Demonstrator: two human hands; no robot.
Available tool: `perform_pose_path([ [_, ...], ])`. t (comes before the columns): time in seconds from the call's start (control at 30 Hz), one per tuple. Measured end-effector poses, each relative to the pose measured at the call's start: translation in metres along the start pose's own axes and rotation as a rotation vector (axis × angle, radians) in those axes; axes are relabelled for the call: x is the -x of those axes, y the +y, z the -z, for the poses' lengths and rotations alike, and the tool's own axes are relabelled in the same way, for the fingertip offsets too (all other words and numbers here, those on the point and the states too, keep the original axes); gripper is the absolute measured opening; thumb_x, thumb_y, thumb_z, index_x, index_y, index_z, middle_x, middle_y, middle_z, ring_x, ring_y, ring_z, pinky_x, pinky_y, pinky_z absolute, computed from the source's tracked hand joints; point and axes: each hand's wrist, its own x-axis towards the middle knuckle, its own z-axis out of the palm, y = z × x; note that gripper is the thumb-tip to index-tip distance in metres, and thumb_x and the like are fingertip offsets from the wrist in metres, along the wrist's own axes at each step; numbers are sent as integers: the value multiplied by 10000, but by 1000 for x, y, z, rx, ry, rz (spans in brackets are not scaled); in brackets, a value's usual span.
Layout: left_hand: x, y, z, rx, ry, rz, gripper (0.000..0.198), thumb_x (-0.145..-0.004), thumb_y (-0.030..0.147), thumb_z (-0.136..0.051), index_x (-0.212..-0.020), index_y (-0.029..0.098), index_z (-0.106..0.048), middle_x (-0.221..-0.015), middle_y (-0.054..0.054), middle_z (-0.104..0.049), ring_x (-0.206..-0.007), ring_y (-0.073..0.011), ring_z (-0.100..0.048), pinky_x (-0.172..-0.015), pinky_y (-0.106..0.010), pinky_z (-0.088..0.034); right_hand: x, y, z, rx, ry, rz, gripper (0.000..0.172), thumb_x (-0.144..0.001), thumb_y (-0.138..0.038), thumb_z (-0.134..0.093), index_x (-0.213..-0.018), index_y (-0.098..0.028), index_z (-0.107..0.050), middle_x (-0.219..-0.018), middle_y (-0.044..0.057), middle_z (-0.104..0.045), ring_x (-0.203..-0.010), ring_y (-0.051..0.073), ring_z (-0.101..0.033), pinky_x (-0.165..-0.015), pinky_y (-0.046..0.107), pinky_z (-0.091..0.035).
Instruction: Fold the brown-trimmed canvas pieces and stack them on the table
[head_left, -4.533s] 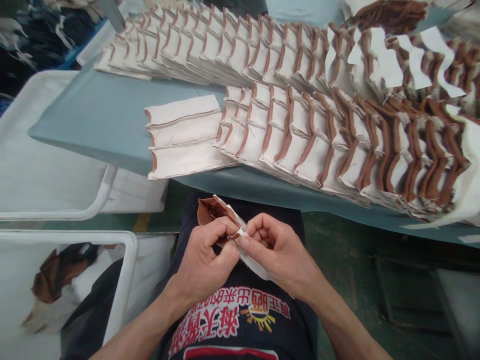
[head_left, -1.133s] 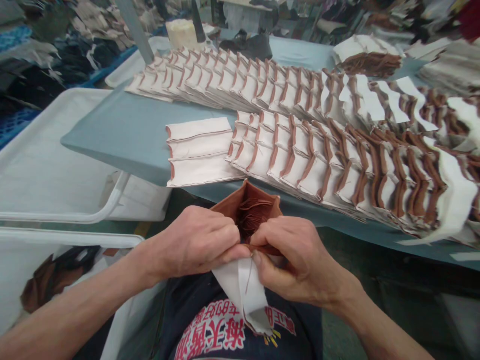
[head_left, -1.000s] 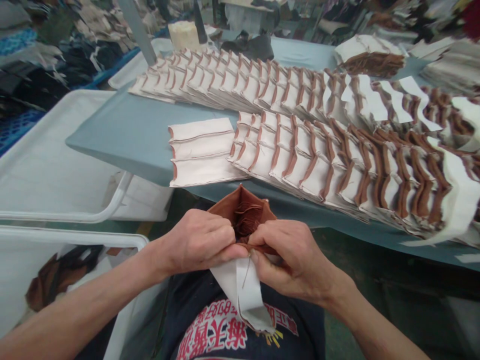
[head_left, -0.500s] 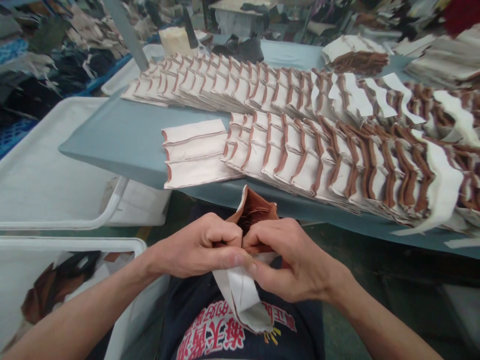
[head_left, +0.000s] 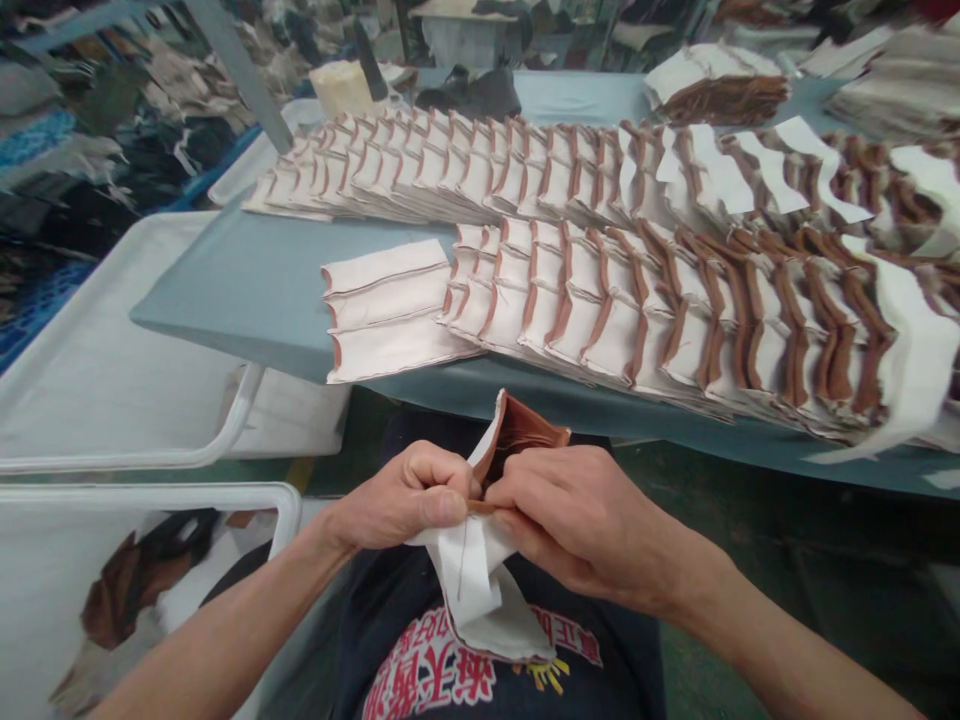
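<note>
Between my two hands, above my lap, is a sewn piece (head_left: 487,590) with white fabric outside and brown lining, probably leather. My left hand (head_left: 416,495) pinches its folded edge from the left, thumb on top. My right hand (head_left: 577,515) grips the same edge from the right, its fingers curled and partly hiding the fold. The brown inner side opens upward beyond my knuckles, and the white end hangs down over a dark apron (head_left: 420,680) with red lettering. Past my hands, a flat white sewn panel (head_left: 394,310) with brown edges lies on the blue-grey table (head_left: 202,270).
Two long overlapping rows of similar white and brown pieces (head_left: 585,310) cover the table, with white strips (head_left: 915,330) across them at the right. Another stack (head_left: 716,85) sits behind. At left are a white bin (head_left: 112,340) and a nearer bin (head_left: 150,492) holding scraps.
My hands have drawn slightly apart along the folded edge, exposing a brown strip between them. My left thumb has moved back from my right one. The view has shifted a little.
</note>
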Motion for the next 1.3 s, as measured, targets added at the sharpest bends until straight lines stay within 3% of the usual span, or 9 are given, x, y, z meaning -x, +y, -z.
perform_pose_path([
  [0.17, -2, 4, 2, -42, -25, 26, 661, -828, 700, -750, -576, 165, -453, -553, 49, -404, -510, -67, -285, -480, -230, -209, 5, -3, 1, 62, 55, 19, 303, -1088, -169, -436, -868, -143, -643, -788, 43, -665, -710, 165, -563, -662, 300, -407],
  [0.33, 2, 36, 4, -344, -146, 2, 375, -969, 390, -621, -691, 175, -489, -622, 58, -392, -551, -83, -333, -503, -236, -244, -3, -12, 9, 120, 25, 34, 342, -1111, -201, -409, -891, -142, -666, -763, 26, -643, -675, 165, -536, -637, 308, -390],
  [0.43, 7, 58, -3, -635, -173, -79, 297, -891, 163, -551, -666, 206, -361, -612, 67, -333, -551, -87, -312, -520, -265, -234, -8, -15, 14, 70, -11, 34, 329, -1118, -222, -422, -896, -153, -655, -781, 27, -649, -696, 161, -560, -658, 299, -404],
  [0.53, 12, 68, -12, -828, -106, -219, 297, -772, 54, -507, -651, 213, -286, -603, 70, -284, -552, -91, -271, -539, -294, -205, -12, -14, 20, -52, -17, 21, 311, -1129, -284, -464, -886, -177, -627, -761, 3, -641, -671, 136, -565, -644, 275, -396],
  [0.63, 16, 64, -19, -707, -100, -258, 314, -788, 79, -501, -657, 226, -257, -583, 84, -246, -516, -83, -227, -500, -285, -180, -12, -13, 24, -120, -9, 9, 358, -1131, -358, -489, -829, -192, -586, -719, -11, -624, -624, 119, -545, -611, 268, -371],
  [0.8, 19, 50, -27, -441, -137, -161, 406, -851, 127, -594, -643, 227, -261, -571, 98, -249, -499, -70, -222, -467, -265, -171, -2, -19, 20, -130, 21, -6, 423, -1150, -420, -420, -811, -204, -553, -691, -6, -626, -598, 115, -531, -580, 267, -345],
  [1.0, 23, 47, -39, -407, -172, -183, 381, -846, 82, -523, -625, 220, -246, -551, 94, -235, -483, -68, -218, -479, -267, -176, 3, -22, 17, -229, -16, -33, 404, -1148, -407, -426, -830, -205, -574, -689, -5, -632, -602, 120, -547, -585, 270, -353],
  [1.17, 29, 47, -31, -327, -100, -229, 407, -876, 150, -534, -618, 224, -229, -549, 82, -213, -489, -83, -218, -484, -282, -192, 6, 1, 28, -176, -7, -106, 559, -1079, -664, -409, -895, -186, -632, -782, 40, -667, -707, 170, -581, -667, 307, -415],
  [1.3, 33, 44, -14, -287, -22, -246, 521, -998, 363, -548, -623, 221, -215, -544, 76, -213, -473, -79, -197, -438, -261, -171, 13, 18, 22, -63, 38, -90, 223, -1082, -362, -524, -1029, -183, -645, -911, 71, -703, -860, 214, -591, -799, 364, -447],
])
